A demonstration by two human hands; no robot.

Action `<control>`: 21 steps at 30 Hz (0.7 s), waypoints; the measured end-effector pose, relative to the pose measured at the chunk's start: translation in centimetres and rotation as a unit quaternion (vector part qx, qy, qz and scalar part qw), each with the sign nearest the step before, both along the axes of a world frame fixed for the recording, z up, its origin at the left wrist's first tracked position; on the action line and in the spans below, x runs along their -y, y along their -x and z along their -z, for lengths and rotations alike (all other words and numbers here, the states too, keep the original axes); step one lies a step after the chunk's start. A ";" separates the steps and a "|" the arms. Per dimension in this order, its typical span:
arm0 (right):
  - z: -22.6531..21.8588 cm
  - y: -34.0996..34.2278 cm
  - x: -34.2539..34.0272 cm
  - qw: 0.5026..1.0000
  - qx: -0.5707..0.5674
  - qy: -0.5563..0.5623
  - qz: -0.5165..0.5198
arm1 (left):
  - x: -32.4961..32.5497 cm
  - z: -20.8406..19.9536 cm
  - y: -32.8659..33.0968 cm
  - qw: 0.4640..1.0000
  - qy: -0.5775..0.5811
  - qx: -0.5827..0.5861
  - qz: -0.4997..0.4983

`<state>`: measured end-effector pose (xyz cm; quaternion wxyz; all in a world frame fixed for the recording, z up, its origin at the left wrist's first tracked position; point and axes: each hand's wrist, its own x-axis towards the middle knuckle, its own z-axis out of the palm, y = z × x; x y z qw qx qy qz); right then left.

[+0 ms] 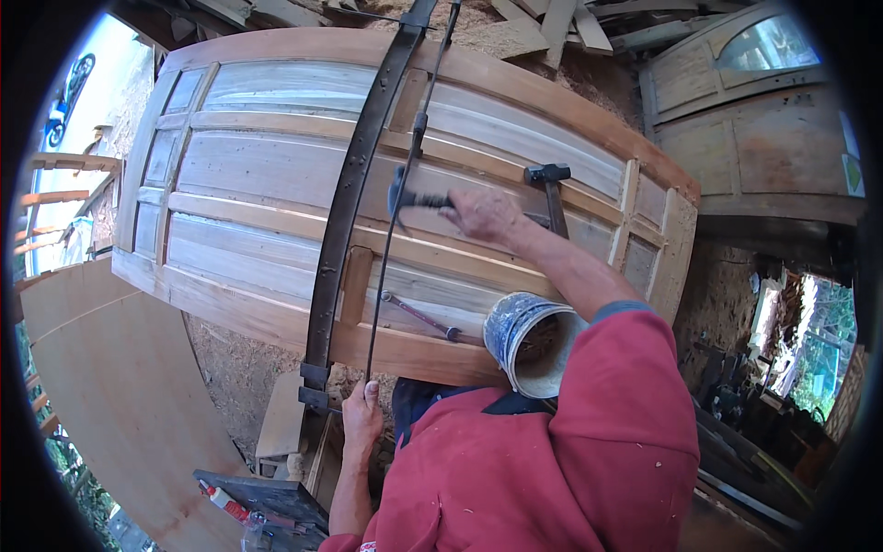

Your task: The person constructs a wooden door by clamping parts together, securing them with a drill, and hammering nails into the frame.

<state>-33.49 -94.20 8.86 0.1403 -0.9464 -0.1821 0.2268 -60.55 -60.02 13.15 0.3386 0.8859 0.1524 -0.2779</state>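
A wooden panelled door (pixel 276 216) lies flat before me. Across it runs a dark steel clamp bar (pixel 349 193) with holes along its length. Beside the bar is a thin dark metal rod (pixel 384 276), and my left hand (pixel 361 411) is closed around its near end at the door's edge. My right hand (pixel 485 216) grips a hammer (pixel 428 200) by the handle, above the middle of the door. The hammer's head overlaps the rod from this angle; whether they touch I cannot tell. A second, heavy-headed hammer (pixel 549 172) rests on the door to the right.
A paint-smeared white bucket (pixel 515 322) stands at the door's near edge by my right arm, with a wrench (pixel 423 317) lying beside it. Plywood (pixel 120 396) leans at left. A dark stand (pixel 267 497) bears a glue bottle (pixel 223 500). Wood offcuts (pixel 556 28) lie beyond.
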 end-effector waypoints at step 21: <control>0.4 -0.6 1.1 0.976 0.006 0.059 -0.209 | 0.8 0.0 0.0 0.999 0.017 -0.013 -0.024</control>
